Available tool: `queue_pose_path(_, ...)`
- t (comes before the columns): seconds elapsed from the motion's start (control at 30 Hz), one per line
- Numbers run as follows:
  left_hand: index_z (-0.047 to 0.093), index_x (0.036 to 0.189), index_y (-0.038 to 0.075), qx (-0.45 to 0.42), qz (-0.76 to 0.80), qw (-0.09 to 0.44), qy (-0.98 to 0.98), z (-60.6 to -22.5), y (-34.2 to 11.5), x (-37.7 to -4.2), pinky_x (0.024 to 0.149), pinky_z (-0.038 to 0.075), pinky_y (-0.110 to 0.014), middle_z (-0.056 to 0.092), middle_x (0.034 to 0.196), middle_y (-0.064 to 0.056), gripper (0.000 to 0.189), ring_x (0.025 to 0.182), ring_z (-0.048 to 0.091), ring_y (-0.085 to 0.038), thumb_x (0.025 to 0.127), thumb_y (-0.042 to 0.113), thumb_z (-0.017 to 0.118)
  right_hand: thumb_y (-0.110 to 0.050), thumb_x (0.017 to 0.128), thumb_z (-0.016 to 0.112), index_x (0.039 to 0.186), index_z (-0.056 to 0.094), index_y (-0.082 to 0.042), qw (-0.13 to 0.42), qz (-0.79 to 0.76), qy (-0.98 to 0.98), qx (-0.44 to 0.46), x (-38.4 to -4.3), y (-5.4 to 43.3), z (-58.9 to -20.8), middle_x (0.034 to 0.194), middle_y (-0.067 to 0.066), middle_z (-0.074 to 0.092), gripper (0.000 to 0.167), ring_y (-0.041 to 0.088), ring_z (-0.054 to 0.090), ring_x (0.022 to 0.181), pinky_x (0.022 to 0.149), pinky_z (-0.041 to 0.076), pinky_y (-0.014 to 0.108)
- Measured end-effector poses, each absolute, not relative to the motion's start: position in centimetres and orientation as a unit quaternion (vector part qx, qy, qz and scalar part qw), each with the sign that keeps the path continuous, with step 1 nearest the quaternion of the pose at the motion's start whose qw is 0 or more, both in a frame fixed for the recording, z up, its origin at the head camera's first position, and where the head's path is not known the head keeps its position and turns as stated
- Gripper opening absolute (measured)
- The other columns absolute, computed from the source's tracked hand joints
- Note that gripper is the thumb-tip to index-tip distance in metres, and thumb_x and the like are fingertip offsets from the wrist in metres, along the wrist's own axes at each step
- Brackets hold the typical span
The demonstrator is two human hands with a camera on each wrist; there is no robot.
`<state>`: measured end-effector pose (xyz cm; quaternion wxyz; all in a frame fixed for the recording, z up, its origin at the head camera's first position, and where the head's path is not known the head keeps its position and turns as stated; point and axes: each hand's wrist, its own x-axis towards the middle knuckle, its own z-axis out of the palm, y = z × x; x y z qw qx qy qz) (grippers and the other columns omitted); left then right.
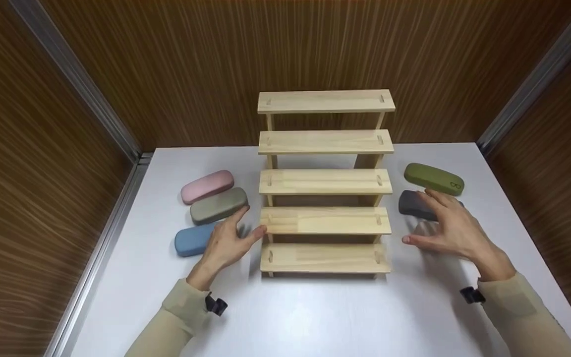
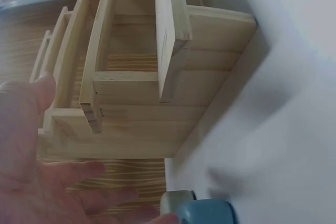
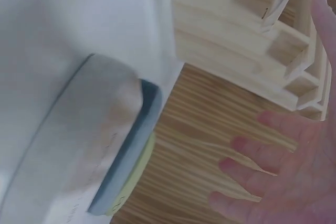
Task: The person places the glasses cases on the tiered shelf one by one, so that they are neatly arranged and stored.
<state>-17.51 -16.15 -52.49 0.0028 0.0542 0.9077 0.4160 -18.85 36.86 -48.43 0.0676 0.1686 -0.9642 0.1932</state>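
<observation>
My left hand (image 1: 227, 242) is spread above the inner end of a blue glasses case (image 1: 194, 241), thumb pointing toward the wooden rack. Just behind lie a grey-green glasses case (image 1: 218, 206) and a pink one (image 1: 207, 186). On the other side, my right hand (image 1: 451, 225) hovers with fingers and thumb apart, partly covering a dark grey glasses case (image 1: 414, 204). Below that hand sits a pale, shiny case (image 3: 79, 135), mostly hidden in the head view but large in the right wrist view. An olive green case (image 1: 434, 178) with a glasses mark lies farther back.
A five-tier wooden step rack (image 1: 325, 220) stands in the middle of the white table (image 1: 295, 317), between the two groups of cases. Wood-grain panels (image 1: 206, 64) enclose the back and both sides, with metal strips (image 1: 82, 84) along the corners.
</observation>
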Motion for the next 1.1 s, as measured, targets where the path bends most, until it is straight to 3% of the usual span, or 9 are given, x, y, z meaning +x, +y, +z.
queue_pose_path(0.17, 0.069, 0.151, 0.006, 0.048, 0.453, -0.014, 0.890, -53.2, -16.3, -17.3, 0.117, 0.057, -0.064, 0.070, 0.154, -0.024, 0.063, 0.139, 0.069, -0.050, 0.102, 0.044, 0.081, -0.055, 0.075, 0.101, 0.162, 0.054, 0.001, 0.044, 0.196, -0.967, 0.154, -18.3, 38.3, -49.1, 0.166, 0.033, 0.054, 0.114, 0.061, 0.050, 0.149, 0.111, 0.046, 0.084)
queue_pose_path(0.33, 0.077, 0.139, 0.008, 0.032, 0.496, -0.008, 0.868, -53.7, -16.6, -17.3, 0.111, 0.063, -0.060, 0.077, 0.144, -0.019, 0.045, 0.132, 0.075, -0.047, 0.102, 0.033, 0.083, -0.052, 0.077, 0.101, 0.160, 0.056, 0.001, 0.023, 0.203, -0.968, 0.147, -18.3, 39.7, -49.3, 0.164, 0.032, 0.057, 0.109, 0.061, 0.051, 0.149, 0.114, 0.044, 0.083)
queue_pose_path(0.47, 0.080, 0.132, 0.005, 0.015, 0.527, 0.001, 0.850, -53.9, -16.8, -17.2, 0.096, 0.070, -0.043, 0.081, 0.136, -0.016, 0.039, 0.125, 0.079, -0.039, 0.101, 0.028, 0.085, -0.047, 0.076, 0.102, 0.156, 0.061, -0.001, 0.018, 0.216, -0.965, 0.149, -18.4, 40.8, -49.6, 0.156, 0.032, 0.064, 0.101, 0.061, 0.057, 0.143, 0.113, 0.046, 0.081)
queue_pose_path(0.57, 0.082, 0.129, 0.004, 0.002, 0.556, 0.018, 0.831, -54.2, -16.9, -16.9, 0.081, 0.068, -0.030, 0.083, 0.128, -0.016, 0.035, 0.115, 0.081, -0.030, 0.101, 0.024, 0.085, -0.040, 0.074, 0.103, 0.151, 0.066, -0.002, 0.027, 0.222, -0.963, 0.154, -18.3, 41.5, -50.1, 0.149, 0.032, 0.069, 0.094, 0.061, 0.063, 0.136, 0.109, 0.049, 0.078)
queue_pose_path(0.67, 0.082, 0.128, 0.004, -0.020, 0.593, 0.049, 0.804, -54.4, -17.0, -16.5, 0.076, 0.068, -0.028, 0.084, 0.124, -0.015, 0.033, 0.108, 0.081, -0.020, 0.101, 0.021, 0.085, -0.034, 0.071, 0.104, 0.146, 0.070, -0.001, 0.039, 0.220, -0.961, 0.162, -18.0, 42.2, -50.8, 0.141, 0.031, 0.074, 0.088, 0.059, 0.067, 0.130, 0.106, 0.051, 0.075)
queue_pose_path(0.83, 0.077, 0.132, -0.005, -0.049, 0.643, 0.098, 0.758, -54.9, -16.9, -16.0, 0.085, 0.073, -0.041, 0.081, 0.130, -0.023, 0.038, 0.104, 0.079, -0.014, 0.099, 0.013, 0.084, -0.028, 0.070, 0.105, 0.140, 0.074, -0.003, 0.047, 0.219, -0.960, 0.167, -17.6, 43.3, -51.7, 0.135, 0.027, 0.078, 0.082, 0.054, 0.071, 0.125, 0.102, 0.053, 0.068)
queue_pose_path(1.03, 0.074, 0.136, -0.008, -0.064, 0.675, 0.137, 0.722, -55.7, -16.7, -15.8, 0.091, 0.072, -0.045, 0.076, 0.136, -0.027, 0.040, 0.098, 0.078, -0.012, 0.098, 0.003, 0.080, -0.025, 0.068, 0.107, 0.137, 0.078, -0.009, 0.056, 0.217, -0.961, 0.159, -17.3, 44.3, -52.9, 0.133, 0.021, 0.080, 0.077, 0.041, 0.071, 0.118, 0.098, 0.049, 0.036)
queue_pose_path(1.1, 0.074, 0.136, -0.008, -0.065, 0.683, 0.144, 0.713, -56.0, -16.6, -15.7, 0.090, 0.072, -0.045, 0.077, 0.134, -0.025, 0.039, 0.097, 0.079, -0.014, 0.098, 0.001, 0.079, -0.023, 0.067, 0.108, 0.136, 0.079, -0.009, 0.059, 0.218, -0.961, 0.160, -17.2, 44.4, -53.2, 0.133, 0.020, 0.080, 0.076, 0.041, 0.070, 0.119, 0.099, 0.046, 0.030)
